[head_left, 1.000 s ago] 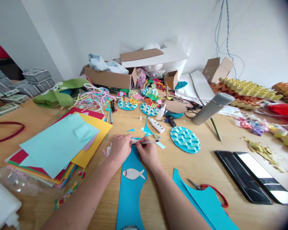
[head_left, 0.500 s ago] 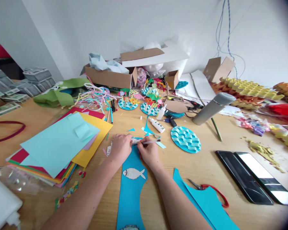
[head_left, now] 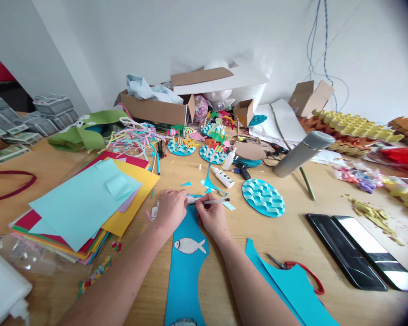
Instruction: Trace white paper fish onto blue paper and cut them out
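The right hand (head_left: 211,216) grips a slim pen (head_left: 219,200) between thumb and fingers, with the dark end pointing right and the writing end at a white paper fish (head_left: 192,199). This fish lies at the far end of a long blue paper strip (head_left: 184,285), which has a curved right edge. The left hand (head_left: 171,209) rests with its fingertips on the left side of the same fish; I cannot tell whether they pinch it or only press it down. A 2nd fish cutout (head_left: 189,246) lies nearer on the strip, between the forearms, and a 3rd drawn shape (head_left: 183,322) is cut off at the near edge of view. Just left of the left hand lies a partly covered white cutout (head_left: 154,213).

Beyond the hands, 1 white glue bottle (head_left: 223,177) lies on its side, and another glue bottle (head_left: 229,160) leans just beyond it. To the right is a blue oval (head_left: 263,198) with wavy paper strips. Nearer on the right, red-handled scissors (head_left: 288,265) lie partly under turquoise paper (head_left: 292,290). A stack of colored paper (head_left: 78,208) lies to the left.
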Action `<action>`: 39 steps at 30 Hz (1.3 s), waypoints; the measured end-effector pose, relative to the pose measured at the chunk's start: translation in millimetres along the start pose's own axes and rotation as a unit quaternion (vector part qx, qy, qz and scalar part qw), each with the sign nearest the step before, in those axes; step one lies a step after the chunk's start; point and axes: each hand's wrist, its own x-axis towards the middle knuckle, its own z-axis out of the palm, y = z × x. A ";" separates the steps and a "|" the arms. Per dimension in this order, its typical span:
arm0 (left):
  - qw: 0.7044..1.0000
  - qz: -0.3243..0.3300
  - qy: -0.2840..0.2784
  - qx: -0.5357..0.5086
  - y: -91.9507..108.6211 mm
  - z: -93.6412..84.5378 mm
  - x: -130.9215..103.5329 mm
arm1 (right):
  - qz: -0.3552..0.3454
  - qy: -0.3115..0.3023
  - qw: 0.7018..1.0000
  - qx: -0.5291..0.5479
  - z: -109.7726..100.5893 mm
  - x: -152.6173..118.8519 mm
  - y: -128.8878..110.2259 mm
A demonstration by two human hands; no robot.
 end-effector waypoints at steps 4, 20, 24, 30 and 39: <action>1.000 -0.005 0.000 0.002 0.2 0.0 -0.1 | -0.005 0.002 1.000 -0.009 0.6 -0.1 0.6; 1.000 -0.008 -0.011 -0.006 0.8 -0.4 0.5 | -0.018 0.008 0.999 -0.029 0.9 0.5 -0.4; 1.000 -0.004 -0.009 -0.006 0.5 -0.3 0.1 | -0.011 0.027 0.999 -0.037 2.1 1.3 1.6; 1.000 0.005 -0.002 0.000 -0.3 0.0 -0.6 | -0.038 0.102 0.994 -0.019 -0.7 0.1 2.0; 0.999 0.026 0.007 0.024 4.2 0.6 -3.6 | -0.065 0.204 0.974 0.078 -8.6 3.2 5.7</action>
